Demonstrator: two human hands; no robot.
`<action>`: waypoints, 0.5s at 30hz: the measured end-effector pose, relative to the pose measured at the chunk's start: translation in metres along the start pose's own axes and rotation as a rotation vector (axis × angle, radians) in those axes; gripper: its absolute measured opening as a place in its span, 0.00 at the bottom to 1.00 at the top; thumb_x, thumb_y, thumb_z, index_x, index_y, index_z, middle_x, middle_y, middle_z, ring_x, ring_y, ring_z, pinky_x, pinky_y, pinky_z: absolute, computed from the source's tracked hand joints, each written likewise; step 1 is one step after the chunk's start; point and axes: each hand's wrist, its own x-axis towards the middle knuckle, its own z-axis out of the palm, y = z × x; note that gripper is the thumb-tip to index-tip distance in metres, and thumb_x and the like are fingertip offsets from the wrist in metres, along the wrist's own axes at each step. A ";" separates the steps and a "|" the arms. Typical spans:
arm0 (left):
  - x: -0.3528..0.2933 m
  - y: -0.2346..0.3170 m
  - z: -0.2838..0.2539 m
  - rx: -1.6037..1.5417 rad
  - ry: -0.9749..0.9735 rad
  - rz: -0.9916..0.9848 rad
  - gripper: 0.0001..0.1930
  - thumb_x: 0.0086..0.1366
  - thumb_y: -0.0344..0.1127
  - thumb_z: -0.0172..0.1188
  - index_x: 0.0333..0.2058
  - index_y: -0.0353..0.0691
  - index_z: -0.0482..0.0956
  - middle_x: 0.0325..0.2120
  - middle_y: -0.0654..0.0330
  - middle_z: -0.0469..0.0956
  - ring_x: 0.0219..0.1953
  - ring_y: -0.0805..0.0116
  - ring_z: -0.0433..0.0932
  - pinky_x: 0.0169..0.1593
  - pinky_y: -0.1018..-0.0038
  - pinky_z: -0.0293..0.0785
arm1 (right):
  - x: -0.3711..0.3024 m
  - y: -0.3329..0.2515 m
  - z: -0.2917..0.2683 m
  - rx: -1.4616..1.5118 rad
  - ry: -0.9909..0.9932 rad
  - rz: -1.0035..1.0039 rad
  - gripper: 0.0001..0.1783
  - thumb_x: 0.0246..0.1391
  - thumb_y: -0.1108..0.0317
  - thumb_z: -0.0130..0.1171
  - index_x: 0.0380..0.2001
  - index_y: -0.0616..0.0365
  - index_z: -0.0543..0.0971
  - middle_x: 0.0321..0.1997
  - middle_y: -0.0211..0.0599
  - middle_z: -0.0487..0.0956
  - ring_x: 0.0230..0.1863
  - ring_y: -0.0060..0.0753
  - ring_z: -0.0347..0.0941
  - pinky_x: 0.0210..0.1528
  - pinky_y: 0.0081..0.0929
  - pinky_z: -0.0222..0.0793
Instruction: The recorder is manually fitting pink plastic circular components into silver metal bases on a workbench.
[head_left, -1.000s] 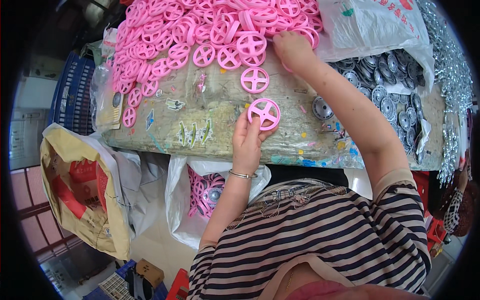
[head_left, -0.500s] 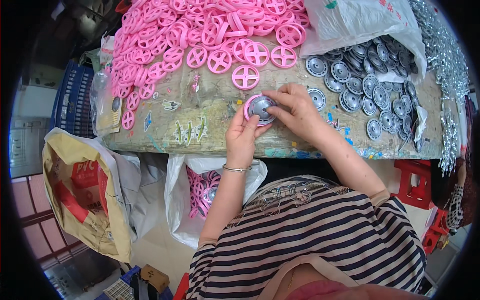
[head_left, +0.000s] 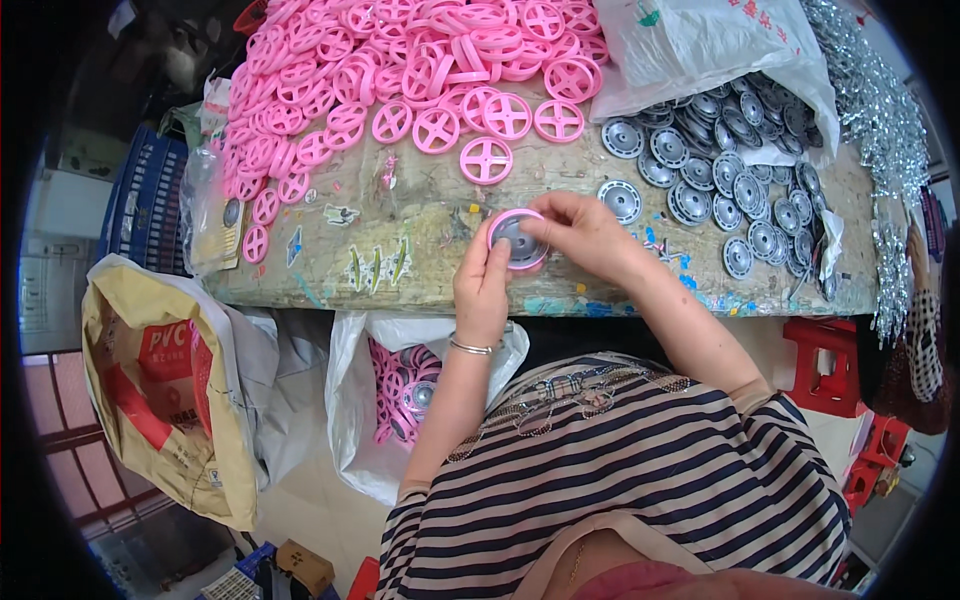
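Head | hands (head_left: 540,255) grip pink wheel (head_left: 517,240) | tan sack (head_left: 160,390) lower left

You are sitting in a small assembly workshop, the kind where toy-like wheel parts are put together by hand in bulk. The worn, paint-stained workbench (head_left: 420,225) in front of you carries a big heap of pink plastic spoked wheels (head_left: 400,60), a spread of grey metal hub discs (head_left: 730,170) spilling from a white plastic bag (head_left: 700,40), and a pile of small shiny metal parts (head_left: 880,130) along its right edge. Under and beside the bench you have an open bag of assembled wheels (head_left: 400,385), a large tan sack (head_left: 160,390), a blue plastic crate (head_left: 140,200) and a red plastic stool (head_left: 825,370).
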 end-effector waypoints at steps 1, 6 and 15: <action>-0.008 -0.002 -0.004 0.053 0.128 0.021 0.17 0.71 0.32 0.43 0.56 0.34 0.64 0.46 0.55 0.73 0.47 0.66 0.75 0.45 0.66 0.80 | 0.003 -0.005 -0.003 -0.020 0.053 -0.072 0.12 0.53 0.67 0.62 0.39 0.62 0.77 0.33 0.29 0.78 0.34 0.18 0.71 0.38 0.20 0.69; -0.055 0.016 -0.048 0.561 0.568 0.242 0.15 0.71 0.35 0.43 0.47 0.31 0.74 0.43 0.59 0.74 0.41 0.73 0.74 0.46 0.77 0.70 | 0.060 0.000 -0.054 -0.645 0.365 -0.475 0.11 0.51 0.68 0.61 0.38 0.61 0.77 0.36 0.38 0.77 0.37 0.34 0.73 0.40 0.28 0.70; -0.125 0.040 -0.114 1.201 0.702 0.256 0.15 0.69 0.34 0.45 0.48 0.30 0.73 0.45 0.51 0.72 0.47 0.62 0.71 0.53 0.68 0.67 | 0.070 -0.012 -0.069 -0.403 0.206 -0.195 0.09 0.55 0.66 0.59 0.33 0.59 0.72 0.28 0.30 0.75 0.31 0.24 0.69 0.36 0.23 0.66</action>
